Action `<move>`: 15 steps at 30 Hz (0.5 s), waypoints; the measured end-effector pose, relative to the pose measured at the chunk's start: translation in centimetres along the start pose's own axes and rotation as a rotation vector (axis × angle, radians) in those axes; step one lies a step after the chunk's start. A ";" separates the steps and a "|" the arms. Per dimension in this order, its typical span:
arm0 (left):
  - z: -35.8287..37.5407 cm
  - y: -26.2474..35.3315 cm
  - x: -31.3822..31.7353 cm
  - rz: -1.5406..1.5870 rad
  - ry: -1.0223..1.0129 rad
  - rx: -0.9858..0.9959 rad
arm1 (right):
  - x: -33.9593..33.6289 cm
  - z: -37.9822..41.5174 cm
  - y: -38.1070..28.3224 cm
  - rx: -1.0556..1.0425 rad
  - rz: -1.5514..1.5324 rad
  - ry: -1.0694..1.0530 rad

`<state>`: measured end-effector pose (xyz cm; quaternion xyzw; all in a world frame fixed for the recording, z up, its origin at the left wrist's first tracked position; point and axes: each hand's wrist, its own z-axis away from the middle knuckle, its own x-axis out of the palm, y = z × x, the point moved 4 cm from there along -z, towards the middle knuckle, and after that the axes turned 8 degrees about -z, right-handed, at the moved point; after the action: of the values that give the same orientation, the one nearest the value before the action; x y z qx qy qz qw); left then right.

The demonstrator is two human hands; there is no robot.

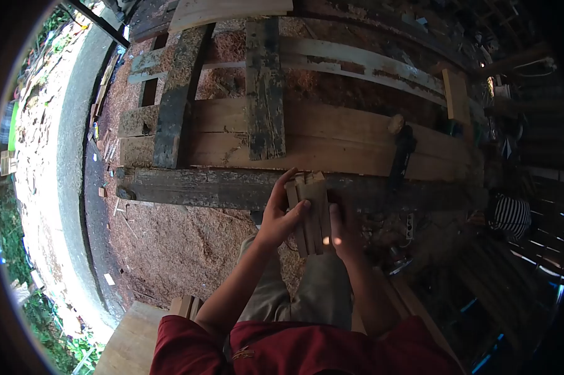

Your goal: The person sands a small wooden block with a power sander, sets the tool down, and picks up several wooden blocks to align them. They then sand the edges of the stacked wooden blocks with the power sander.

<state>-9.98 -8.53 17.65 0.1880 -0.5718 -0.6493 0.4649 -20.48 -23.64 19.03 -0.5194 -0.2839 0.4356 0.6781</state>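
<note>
A bundle of short wooden pieces (314, 215) is held upright between my hands, over my lap and close to the bench's near edge. My left hand (281, 215) wraps the bundle's left side, its thumb lying across the front face. On the opposite side, my right hand (344, 232) presses against the bundle, with its fingers partly in shadow. Just beyond lies the dark, worn front beam (219, 189) of the bench.
Pale long planks (332, 140) run across the bench, and two dark boards (266, 94) cross it. A dark tool (403, 150) rests on the right. Shavings cover the floor (182, 250). A power strip (410, 226) and striped cloth (510, 215) are at right.
</note>
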 end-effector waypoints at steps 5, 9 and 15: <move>-1.0 -4.3 0.5 -0.028 -0.017 -0.089 | -1.3 0.3 3.7 0.107 -0.076 -0.158; -2.3 -7.6 0.8 -0.062 -0.009 -0.183 | -2.2 -0.7 5.0 0.194 -0.084 -0.192; -5.0 -10.8 0.8 -0.076 0.077 -0.308 | -3.4 -4.1 7.4 0.190 0.328 -0.312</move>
<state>-10.76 -12.95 6.58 0.1611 -0.4397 -0.7386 0.4849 -20.77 -27.91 11.02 -0.4189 -0.2549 0.6395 0.5921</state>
